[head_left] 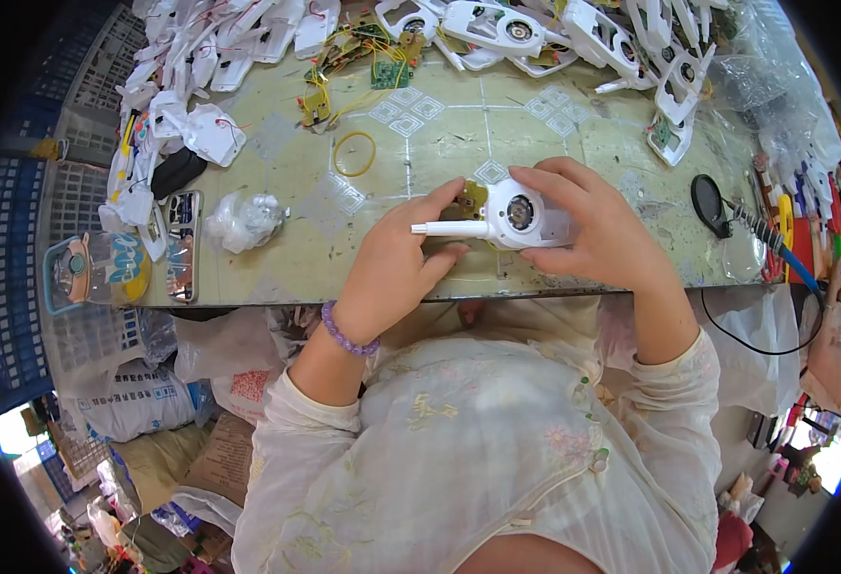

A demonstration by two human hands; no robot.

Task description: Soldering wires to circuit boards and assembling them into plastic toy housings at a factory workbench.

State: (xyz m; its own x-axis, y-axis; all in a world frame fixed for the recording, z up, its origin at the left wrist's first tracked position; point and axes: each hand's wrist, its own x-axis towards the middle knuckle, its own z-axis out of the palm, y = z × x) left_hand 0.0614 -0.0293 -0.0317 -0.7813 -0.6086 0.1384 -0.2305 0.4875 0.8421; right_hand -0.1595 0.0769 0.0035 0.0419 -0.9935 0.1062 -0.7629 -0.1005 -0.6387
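A white plastic housing [545,225], with a round dark speaker [520,212] in it and a thin white shaft [454,229] pointing left, is just above the table's near edge. My right hand [597,228] is closed around its wide, partly see-through right end. My left hand [396,251], a purple bead bracelet [349,332] at its wrist, curls around the shaft side. Its index fingertip is at a small yellow-brown circuit board [475,199] behind the housing; the other fingers are mostly hidden. A bit of yellow wire shows under the housing.
White housings [497,29] pile along the far edge, with wired circuit boards [392,75] among them. A yellow rubber band [354,154], crumpled clear plastic [245,221] and a phone [183,246] lie leftward. To the right are a black ring-shaped thing [710,205] and a blue-handled corded tool [793,266].
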